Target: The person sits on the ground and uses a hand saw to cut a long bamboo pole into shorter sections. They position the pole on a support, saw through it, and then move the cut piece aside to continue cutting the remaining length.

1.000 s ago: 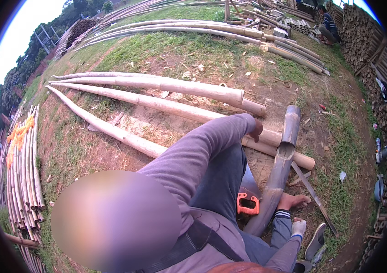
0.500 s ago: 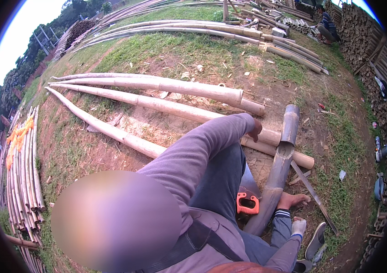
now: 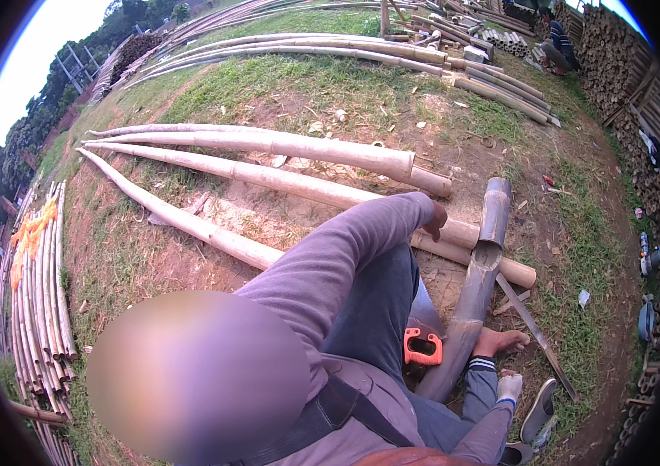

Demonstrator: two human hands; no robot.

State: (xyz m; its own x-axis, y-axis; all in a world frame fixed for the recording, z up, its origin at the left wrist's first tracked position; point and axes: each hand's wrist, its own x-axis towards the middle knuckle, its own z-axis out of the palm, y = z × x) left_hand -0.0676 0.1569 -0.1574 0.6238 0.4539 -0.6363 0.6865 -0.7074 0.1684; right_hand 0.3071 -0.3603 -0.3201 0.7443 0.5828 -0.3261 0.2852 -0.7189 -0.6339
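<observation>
My left hand (image 3: 437, 222) hangs over my bent knee, bare and holding nothing, its fingers loosely pointing down and partly hidden by the sleeve. My right hand (image 3: 509, 385), in a pale glove, is a closed fist beside my shin, with nothing seen in it. Between my legs a hand saw with an orange handle (image 3: 423, 346) leans against a thick dark bamboo piece (image 3: 466, 318). An open notch is cut in this piece. Its upper end lies across pale bamboo poles (image 3: 454, 231). My bare foot (image 3: 505, 342) is beside the dark bamboo.
A narrow strip (image 3: 536, 334) lies on the grass to the right, with shoes (image 3: 538, 412) nearer me. Long poles (image 3: 268, 144) stretch to the far left. Bundled poles (image 3: 38, 287) lie at the left edge. A person (image 3: 559, 46) squats by stacked bamboo (image 3: 613, 62) at far right.
</observation>
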